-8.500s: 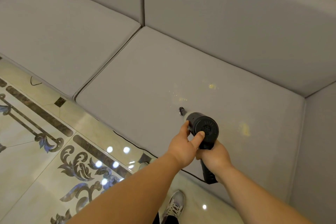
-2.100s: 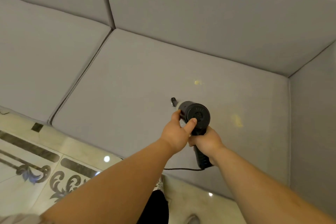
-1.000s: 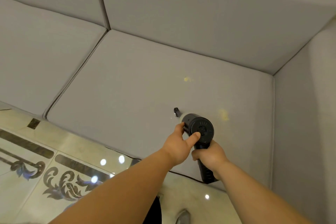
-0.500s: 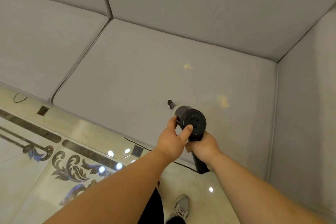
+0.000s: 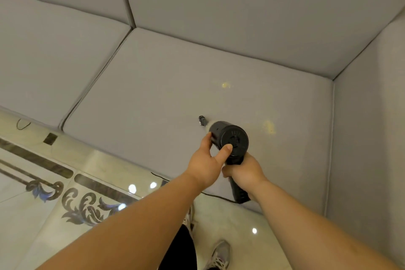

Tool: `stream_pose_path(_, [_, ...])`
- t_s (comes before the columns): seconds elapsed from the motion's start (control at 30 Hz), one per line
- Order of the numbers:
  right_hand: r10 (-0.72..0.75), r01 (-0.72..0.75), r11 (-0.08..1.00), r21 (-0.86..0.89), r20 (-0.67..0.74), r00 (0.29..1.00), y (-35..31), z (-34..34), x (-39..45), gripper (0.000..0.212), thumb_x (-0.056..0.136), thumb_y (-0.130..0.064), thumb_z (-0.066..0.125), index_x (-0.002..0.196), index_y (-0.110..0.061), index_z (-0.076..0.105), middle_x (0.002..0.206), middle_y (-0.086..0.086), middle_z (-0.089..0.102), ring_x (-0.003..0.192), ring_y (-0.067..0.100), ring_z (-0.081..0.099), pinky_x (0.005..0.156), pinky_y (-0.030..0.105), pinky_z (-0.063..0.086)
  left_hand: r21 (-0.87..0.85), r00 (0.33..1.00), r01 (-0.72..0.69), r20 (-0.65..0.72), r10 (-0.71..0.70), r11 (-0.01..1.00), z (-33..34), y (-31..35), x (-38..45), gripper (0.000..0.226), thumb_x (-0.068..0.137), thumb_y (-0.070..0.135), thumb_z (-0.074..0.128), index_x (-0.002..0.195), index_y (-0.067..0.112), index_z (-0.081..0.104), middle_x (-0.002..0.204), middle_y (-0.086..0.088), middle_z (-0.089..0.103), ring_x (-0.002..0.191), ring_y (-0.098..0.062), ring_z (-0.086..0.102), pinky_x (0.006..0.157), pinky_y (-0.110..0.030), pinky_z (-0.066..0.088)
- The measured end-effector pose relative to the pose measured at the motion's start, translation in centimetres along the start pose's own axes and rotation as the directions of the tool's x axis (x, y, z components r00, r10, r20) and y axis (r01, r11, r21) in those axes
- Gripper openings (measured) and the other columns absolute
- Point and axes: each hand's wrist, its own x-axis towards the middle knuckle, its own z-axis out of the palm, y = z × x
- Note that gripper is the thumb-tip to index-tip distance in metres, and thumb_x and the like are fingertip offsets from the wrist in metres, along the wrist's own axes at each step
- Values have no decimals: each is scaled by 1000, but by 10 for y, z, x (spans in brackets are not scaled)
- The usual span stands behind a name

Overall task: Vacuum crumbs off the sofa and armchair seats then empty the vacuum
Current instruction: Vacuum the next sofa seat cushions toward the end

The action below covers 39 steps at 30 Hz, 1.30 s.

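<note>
Sofa (image 5: 166,85) first: the right-end seat cushion is the work surface, bounded by the backrest behind, the armrest wall on the right, and a seam to the neighbouring cushion on the left. That leaves plenty of open fabric to the left and toward the front edge, but the corner where backrest meets armrest is tight, so I judge sweeps should run parallel to those walls and not jab into them. The handheld vacuum (image 5: 230,140) hovers over the middle of this cushion, nozzle pointing down and away onto the fabric. The right hand (image 5: 244,173) has its fingers wrapped round the handle; the left hand (image 5: 208,162) cups the barrel, thumb pressed against the rear cap (a steadying hold). Two pale crumb patches remain: the nearer crumbs (image 5: 269,126) just right of the nozzle, the farther crumbs (image 5: 225,85) toward the backrest. Slow, overlapping passes with the nozzle kept low should lift them without scattering. A thin cord (image 5: 219,196) trails at the front edge; keep it untangled.
</note>
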Motion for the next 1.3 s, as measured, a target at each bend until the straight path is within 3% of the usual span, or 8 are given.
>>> stream_pose_path(0.13, [21,-20,1000,-11,45,999,-3,20,14,34,69,-6,72,96,-23,58,87,2,64,82,25,61,66,32,45,30,997,59,42,-60,998,-19,-11,14,75,90,48,54,151,31,14,146,0,42,125,-28,49,108,-45,37])
stream_pose_path(0.43, [98,-99,995,-13,-55,994,18,-31,-14,33,67,-3,70,91,-22,60,84,6,64,78,25,60,63,31,45,26,981,72,178,-76,997,30,9,3,76,89,51,54,151,32,13,146,1,42,125,-28,50,108,-44,37])
stream_pose_path(0.7, [43,-42,999,18,-82,996,-20,-51,-14,34,67,-5,71,95,-18,60,85,6,65,76,25,60,60,29,42,8,988,12,157,-13,1000,20,54,10,74,91,49,53,151,32,13,146,3,43,126,-28,49,108,-43,36])
stream_pose_path(1.07, [90,-48,975,216,-189,978,-112,-69,76,37,71,2,70,100,-17,60,89,12,66,81,31,61,72,39,51,42,972,-54,233,43,998,-9,129,133,72,91,47,52,151,36,13,148,2,40,129,-24,45,109,-38,35])
stream_pose_path(1.3, [191,-137,951,276,-181,965,-135,-74,130,38,71,3,69,105,-14,61,89,16,65,82,34,60,81,49,53,96,958,-30,288,1,995,-10,143,201,72,92,47,52,151,34,14,146,0,42,130,-23,43,94,-24,32])
